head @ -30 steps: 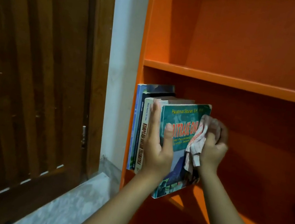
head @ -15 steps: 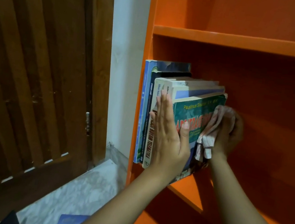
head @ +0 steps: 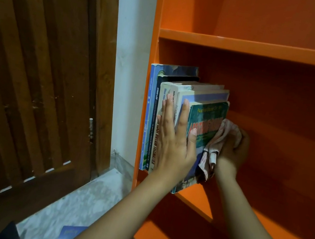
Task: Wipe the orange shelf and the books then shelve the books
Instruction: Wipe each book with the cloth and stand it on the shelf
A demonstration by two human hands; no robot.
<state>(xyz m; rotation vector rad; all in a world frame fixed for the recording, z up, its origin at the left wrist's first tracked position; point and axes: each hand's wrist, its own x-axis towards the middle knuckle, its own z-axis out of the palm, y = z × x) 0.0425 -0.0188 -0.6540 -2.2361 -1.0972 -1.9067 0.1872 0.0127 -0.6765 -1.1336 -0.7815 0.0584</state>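
Steadying books (head: pixel 153 118) at the orange shelf's (head: pixel 196 202) left wall
I am pressing my left hand (head: pixel 171 141), fingers straight, on their spines; my right hand (head: pixel 233 147) is gripping a cloth (head: pixel 218 145) (pinkish) against the green book (head: pixel 205 117).

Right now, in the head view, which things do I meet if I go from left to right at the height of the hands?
wooden door → white wall → blue book → left hand → green book → cloth → right hand → orange shelf
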